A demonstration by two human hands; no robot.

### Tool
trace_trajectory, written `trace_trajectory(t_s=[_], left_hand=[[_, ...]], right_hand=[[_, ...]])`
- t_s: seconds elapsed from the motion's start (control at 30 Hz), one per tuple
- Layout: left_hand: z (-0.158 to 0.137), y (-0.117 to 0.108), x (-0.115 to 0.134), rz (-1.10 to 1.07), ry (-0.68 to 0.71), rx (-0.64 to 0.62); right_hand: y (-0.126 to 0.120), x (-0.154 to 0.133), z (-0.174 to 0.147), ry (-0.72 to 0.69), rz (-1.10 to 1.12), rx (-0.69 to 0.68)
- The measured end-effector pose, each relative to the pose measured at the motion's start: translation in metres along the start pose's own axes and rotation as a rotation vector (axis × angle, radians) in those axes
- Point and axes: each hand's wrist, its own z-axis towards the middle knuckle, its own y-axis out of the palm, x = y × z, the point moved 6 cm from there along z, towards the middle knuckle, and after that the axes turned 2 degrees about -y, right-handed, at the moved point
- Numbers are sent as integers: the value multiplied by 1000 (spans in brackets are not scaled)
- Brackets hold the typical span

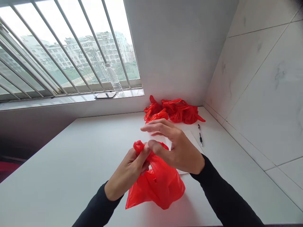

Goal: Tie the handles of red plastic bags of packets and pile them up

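My left hand pinches the bunched top of a red plastic bag. The fingers are closed tight on the red knot, which pokes out above them. My right hand is just beside it. Its thumb presses on the same bunched part, but the other fingers are spread out and stick up in the air, not holding anything. So that hand only touches the bag with the thumb side.

The bag hangs down between my wrists and its puffy bottom sits low over the white table. My hands hide the middle of the knot, so I cannot tell how it is twisted. I cannot see inside the bag. My black sleeves are cut off at the bottom edge.

Behind my right hand lies a white sheet of paper, mostly covered by the hand and the bag. Just beside it lies a pen. Farther back, by the wall, is a pile of more red bags, all scrunched up so I cannot count them.

On the window sill stands a clear bottle, and a dark flat phone lies near it. Bars cross the window, with hazy buildings outside.
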Motion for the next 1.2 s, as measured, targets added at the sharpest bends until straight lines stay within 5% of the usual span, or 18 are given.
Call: trace_trajectory(t_s=[0.1, 0.23, 0.4, 0.57, 0.67, 0.9, 1.0, 1.2], left_hand=[[0, -9, -11, -96, -116, 61], [-3, -18, -25, -375, -253, 126], [-4, -22, -23, -425, -157, 69], [-9, -28, -22, -241, -111, 16], [-12, -32, -21, -78, -33, 36], [-25, -50, -17, 627, 360, 486], [-28, -50, -15, 732, 479, 538], [-29, -55, -17, 750, 465, 479]], right_hand=[[-3, 15, 2, 80, -134, -52], [-3, 25, 3, 222, -15, -67], [14, 11, -2, 237, 230, -195], [13, 24, 2, 195, 39, -40], [27, 45, 5, 223, 22, -167], [52, 76, -3, 367, 182, -379], [64, 80, -7, 374, 299, -494], [55, 89, 0, 289, 166, -292]])
